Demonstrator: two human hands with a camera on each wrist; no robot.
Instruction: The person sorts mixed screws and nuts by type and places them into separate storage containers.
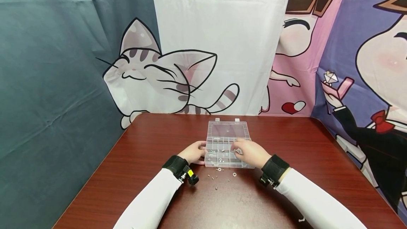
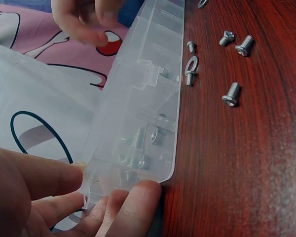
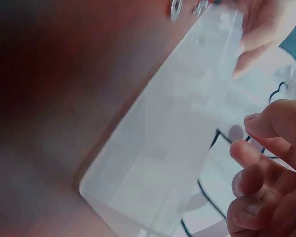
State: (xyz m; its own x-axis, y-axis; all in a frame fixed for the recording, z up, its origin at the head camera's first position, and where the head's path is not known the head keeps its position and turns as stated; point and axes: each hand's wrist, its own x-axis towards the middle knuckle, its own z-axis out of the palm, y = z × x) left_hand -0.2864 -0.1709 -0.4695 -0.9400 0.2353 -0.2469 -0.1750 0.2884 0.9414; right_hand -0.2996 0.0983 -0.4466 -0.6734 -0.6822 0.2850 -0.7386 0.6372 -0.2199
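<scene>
A clear plastic compartment box (image 1: pixel 228 165) stands on the table with its lid (image 1: pixel 228 129) tipped back. Small screws and washers lie in its left compartments. My left hand (image 1: pixel 194 152) holds the box's left end, its thumb at the upper edge and its fingers (image 2: pixel 140 202) against the side. Over the right-hand compartments hovers my right hand (image 1: pixel 251 152). Its fingers (image 3: pixel 251 177) are loosely bent, with a gap between thumb and forefinger and nothing visible there. In front of the box lie several loose screws (image 2: pixel 232 95) and a washer (image 1: pixel 234 174).
The box rests on a reddish-brown wooden table (image 1: pixel 159 133). Another washer (image 1: pixel 219 169) lies close to the box's front wall. A small white piece (image 1: pixel 301 219) is beside the right sleeve. Printed curtains (image 1: pixel 222 45) hang behind the table's far edge.
</scene>
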